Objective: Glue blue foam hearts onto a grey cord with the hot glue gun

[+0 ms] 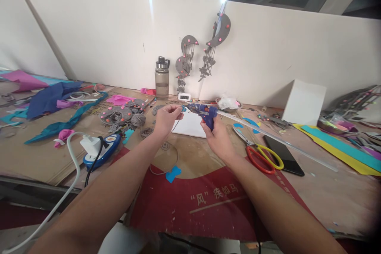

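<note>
My right hand (218,137) is wrapped round the handle of a blue glue gun (212,113). A long clear glue stick (279,141) runs out of its back end to the right. Between the fingertips of my left hand (166,119) is a small blue piece (183,108), right by the gun's nozzle; whether they touch I cannot tell. A thin grey cord (176,125) hangs below these fingers. Under both hands lies a white board (190,126). Closer to me, a blue cutout (173,174) lies on the cardboard beside a loop of cord.
Scissors (262,156) and a black phone (284,154) lie right of my right hand. A blue power strip (102,152) with a white plug sits at left. A water bottle (162,79) stands by the wall, near hanging grey moon ornaments (222,31). Colored scraps (53,97) cover the far left.
</note>
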A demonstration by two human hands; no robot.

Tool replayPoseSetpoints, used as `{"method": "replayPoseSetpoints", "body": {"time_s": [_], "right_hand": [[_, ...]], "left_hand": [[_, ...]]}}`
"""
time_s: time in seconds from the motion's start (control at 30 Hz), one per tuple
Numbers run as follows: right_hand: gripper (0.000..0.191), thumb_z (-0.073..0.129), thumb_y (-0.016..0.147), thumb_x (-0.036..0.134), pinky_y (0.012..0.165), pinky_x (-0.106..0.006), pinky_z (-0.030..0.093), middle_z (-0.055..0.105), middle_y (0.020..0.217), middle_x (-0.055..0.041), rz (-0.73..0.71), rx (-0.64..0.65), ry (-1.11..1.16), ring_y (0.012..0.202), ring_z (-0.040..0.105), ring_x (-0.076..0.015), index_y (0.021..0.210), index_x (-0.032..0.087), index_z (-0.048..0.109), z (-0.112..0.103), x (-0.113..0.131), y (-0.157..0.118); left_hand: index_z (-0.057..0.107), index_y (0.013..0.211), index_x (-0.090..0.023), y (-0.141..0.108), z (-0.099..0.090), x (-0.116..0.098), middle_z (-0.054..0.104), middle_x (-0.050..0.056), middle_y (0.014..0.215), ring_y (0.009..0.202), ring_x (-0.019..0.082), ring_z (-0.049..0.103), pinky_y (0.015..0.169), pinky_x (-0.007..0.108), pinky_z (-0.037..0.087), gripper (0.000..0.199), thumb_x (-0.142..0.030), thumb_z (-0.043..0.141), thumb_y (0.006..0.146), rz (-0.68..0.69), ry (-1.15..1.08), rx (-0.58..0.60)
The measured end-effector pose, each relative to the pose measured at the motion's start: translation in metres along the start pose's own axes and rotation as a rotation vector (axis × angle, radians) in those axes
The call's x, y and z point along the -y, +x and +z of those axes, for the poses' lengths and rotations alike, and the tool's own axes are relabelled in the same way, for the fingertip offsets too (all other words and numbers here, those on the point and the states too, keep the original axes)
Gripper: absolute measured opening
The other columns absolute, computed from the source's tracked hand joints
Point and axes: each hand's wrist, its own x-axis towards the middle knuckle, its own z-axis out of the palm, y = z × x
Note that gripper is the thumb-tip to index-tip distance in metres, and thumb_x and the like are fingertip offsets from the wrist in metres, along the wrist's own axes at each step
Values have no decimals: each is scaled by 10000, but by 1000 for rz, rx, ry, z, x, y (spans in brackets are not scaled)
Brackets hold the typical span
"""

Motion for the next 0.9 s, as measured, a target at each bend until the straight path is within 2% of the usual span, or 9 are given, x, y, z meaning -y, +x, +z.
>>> {"method": "replayPoseSetpoints", "body": {"time_s": [0.9], "right_hand": [[354,438,912,350,884,-417,477,648,1142,-129,36,5,28,1035,611,-287,1243,226,428,0,1,0]], "left_hand": [[645,681,-127,1,0,-2,598,1,616,563,82,552,601,241,490,179,-288,723,679,22,-29,7]]}}
